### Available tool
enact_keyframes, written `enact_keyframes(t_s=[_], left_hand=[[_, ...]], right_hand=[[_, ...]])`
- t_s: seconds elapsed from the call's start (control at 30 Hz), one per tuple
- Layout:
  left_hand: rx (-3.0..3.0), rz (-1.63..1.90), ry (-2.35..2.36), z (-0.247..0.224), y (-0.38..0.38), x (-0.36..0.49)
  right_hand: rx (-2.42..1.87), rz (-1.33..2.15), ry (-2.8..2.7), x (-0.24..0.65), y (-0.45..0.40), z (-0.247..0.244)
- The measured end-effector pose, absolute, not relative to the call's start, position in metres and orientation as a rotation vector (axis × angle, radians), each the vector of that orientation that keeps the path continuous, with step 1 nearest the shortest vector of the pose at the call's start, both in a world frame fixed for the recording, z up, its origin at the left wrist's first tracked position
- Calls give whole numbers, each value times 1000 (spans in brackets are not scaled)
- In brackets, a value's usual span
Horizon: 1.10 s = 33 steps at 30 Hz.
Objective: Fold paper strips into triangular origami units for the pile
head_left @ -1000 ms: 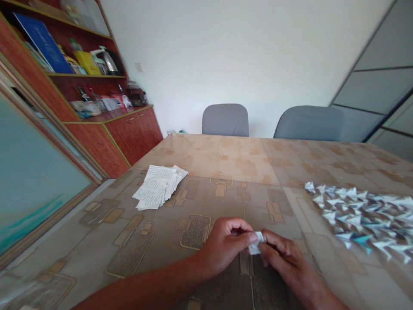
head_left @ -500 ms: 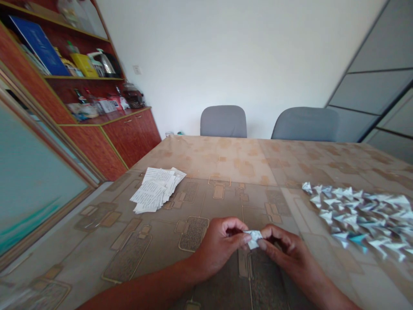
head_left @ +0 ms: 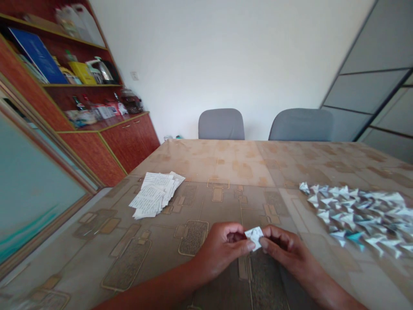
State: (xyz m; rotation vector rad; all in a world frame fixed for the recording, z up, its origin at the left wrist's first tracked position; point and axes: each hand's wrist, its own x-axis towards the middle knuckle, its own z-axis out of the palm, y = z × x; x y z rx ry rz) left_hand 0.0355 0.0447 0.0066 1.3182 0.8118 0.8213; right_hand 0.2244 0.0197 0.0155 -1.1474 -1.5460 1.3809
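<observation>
A small folded piece of printed paper (head_left: pixel 254 236) is held up over the table between my two hands. My left hand (head_left: pixel 227 241) pinches its left side between thumb and fingers. On the right side, my right hand (head_left: pixel 280 245) grips it with thumb and index finger. To the left lies a loose stack of printed paper slips (head_left: pixel 155 193). Several folded paper pieces with pointed tips stand in rows (head_left: pixel 351 211) on the right; one near the front shows teal.
A patterned cloth covers the table (head_left: pixel 209 161). Behind its far edge stand two grey chairs (head_left: pixel 221 124) (head_left: pixel 301 125). A red-brown cabinet (head_left: pixel 125 142) with bottles, boxes and a kettle (head_left: pixel 105 72) is at the left, beside a glass sliding door (head_left: pixel 38 189).
The folded paper has turned slightly between my fingers and shows more of its face. My left thumb has shifted a little to the right and down. The view has tilted slightly.
</observation>
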Motion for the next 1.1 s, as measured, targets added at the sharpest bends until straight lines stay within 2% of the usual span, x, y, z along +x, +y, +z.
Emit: enact_keyframes(t_s=[0.27,0.4,0.6,0.87,1.1], left_hand=[[1406,809,865,8,41,34],[1438,853,900,7,37,35],[1455,906,884,7,34,37],[1405,889,882,5,36,37],[1785,1007,956,7,39,34]], right_hand=[[-1302,902,-1725,220,16,11],[-1297,773,-1778,216,16,16],[-1343,730,-1815,212,16,19],[-1262,1012,-1764,222,18,10],[-1179,615,-1912,227,17,25]])
